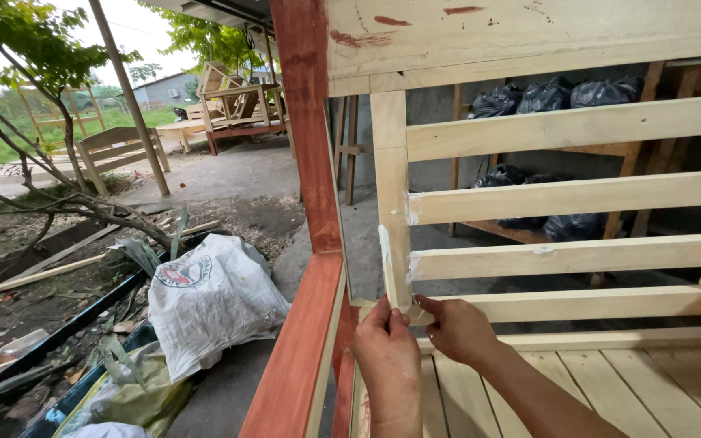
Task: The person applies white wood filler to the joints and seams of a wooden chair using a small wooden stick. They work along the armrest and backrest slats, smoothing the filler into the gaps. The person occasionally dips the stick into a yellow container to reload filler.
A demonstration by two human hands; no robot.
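I see a pale wooden upright post [391, 195] of a slatted bench back, smeared with white filler along its left edge and at the joints where the horizontal slats [578, 199] meet it. My left hand [387, 353] is at the foot of that post, thumb and fingers pinched around a thin white-coated blade or strip [384, 264] that runs up along the post's left edge; I cannot tell exactly what the tool is. My right hand [458, 328] sits just beside it, its forefinger stretched out and its tip touching the post's base where the lowest slat joins, the other fingers curled in and holding nothing. Below both hands lie the bare seat boards [610, 381]. To the left of the post stands a red-brown stained armrest frame [306, 324], its upright rising to the top of the view. Behind the slats, black plastic bags [545, 96] sit on wooden shelving. Out to the left, on the ground, a white woven sack [208, 304] lies among scrap boards and branches, with more unfinished wooden furniture [229, 109] well apart in the yard.
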